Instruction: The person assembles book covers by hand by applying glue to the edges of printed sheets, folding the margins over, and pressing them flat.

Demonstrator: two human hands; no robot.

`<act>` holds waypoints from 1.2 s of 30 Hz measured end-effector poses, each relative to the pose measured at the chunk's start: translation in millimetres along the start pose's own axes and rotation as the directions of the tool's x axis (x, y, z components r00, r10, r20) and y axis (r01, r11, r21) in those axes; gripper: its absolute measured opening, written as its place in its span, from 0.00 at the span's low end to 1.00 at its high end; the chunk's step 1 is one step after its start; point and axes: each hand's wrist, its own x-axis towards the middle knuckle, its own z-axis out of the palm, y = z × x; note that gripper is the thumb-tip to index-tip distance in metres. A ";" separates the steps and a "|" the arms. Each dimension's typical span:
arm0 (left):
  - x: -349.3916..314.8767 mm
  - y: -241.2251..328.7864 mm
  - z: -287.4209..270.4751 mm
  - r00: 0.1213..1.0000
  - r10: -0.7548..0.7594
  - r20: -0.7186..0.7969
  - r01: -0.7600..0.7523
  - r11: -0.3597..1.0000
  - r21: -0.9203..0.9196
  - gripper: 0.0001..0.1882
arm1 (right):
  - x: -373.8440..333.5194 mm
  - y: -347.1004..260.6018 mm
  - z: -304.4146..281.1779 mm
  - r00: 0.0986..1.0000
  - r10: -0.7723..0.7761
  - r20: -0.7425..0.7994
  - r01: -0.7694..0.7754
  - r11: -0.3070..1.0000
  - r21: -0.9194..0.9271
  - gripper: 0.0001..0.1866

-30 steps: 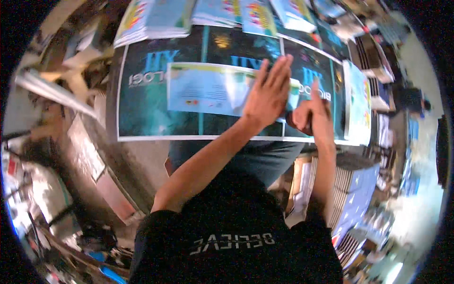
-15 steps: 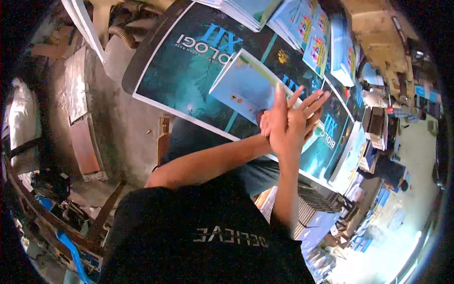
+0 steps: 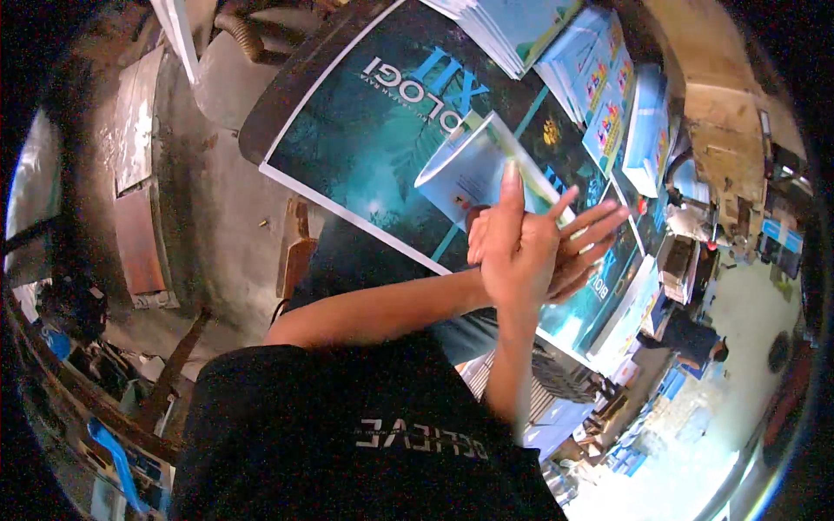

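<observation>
A thin blue booklet [image 3: 465, 178] stands tilted over large dark teal printed sheets [image 3: 347, 165], its covers bowed apart. My left hand [image 3: 478, 236] has curled fingers at the booklet's lower edge and appears to grip it; most of that hand is hidden behind the right one. A small dark spot shows by those fingers, too small to make out. Crossing in front, my right hand [image 3: 532, 239] is open, its thumb raised against the booklet and its fingers spread toward the right. Whether the right palm touches the left hand cannot be seen.
Along the table's far side lie a booklet stack [image 3: 521, 35], fanned booklets [image 3: 591, 78] and another stack [image 3: 645, 130]. Pale booklets [image 3: 630, 321] lie at the right edge. A wooden piece [image 3: 297, 247] stands left of my legs. A person [image 3: 692, 337] is farther right.
The booklet has bowed and its covers have parted more. My right hand's fingers have swung lower, toward the right. The whole view has shifted slightly.
</observation>
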 end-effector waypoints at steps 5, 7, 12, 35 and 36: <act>5.4 -5.4 -27.7 0.974 -0.188 0.124 0.169 0.974 0.153 0.34 | 2.0 11.4 -15.4 0.996 0.038 0.087 -0.045 0.996 0.073 0.23; 10.0 -3.0 -38.0 0.953 -0.263 0.152 0.235 0.956 0.177 0.35 | 7.7 8.9 -36.2 0.968 0.158 0.196 -0.194 0.965 0.179 0.22; -3.8 -24.2 4.0 0.956 -0.281 0.077 0.275 0.784 -0.556 0.37 | 43.5 -33.4 -83.5 0.914 0.329 0.238 -0.404 0.791 0.460 0.20; 7.7 -33.1 -49.9 0.989 -0.144 -0.010 0.145 0.988 0.054 0.42 | 36.9 -43.9 21.7 0.990 0.121 -0.071 -0.118 0.992 0.048 0.24; 6.6 -36.9 -51.8 0.990 -0.142 0.002 0.142 0.989 0.045 0.42 | 33.9 -43.3 17.6 0.990 0.138 -0.030 -0.136 0.988 0.069 0.24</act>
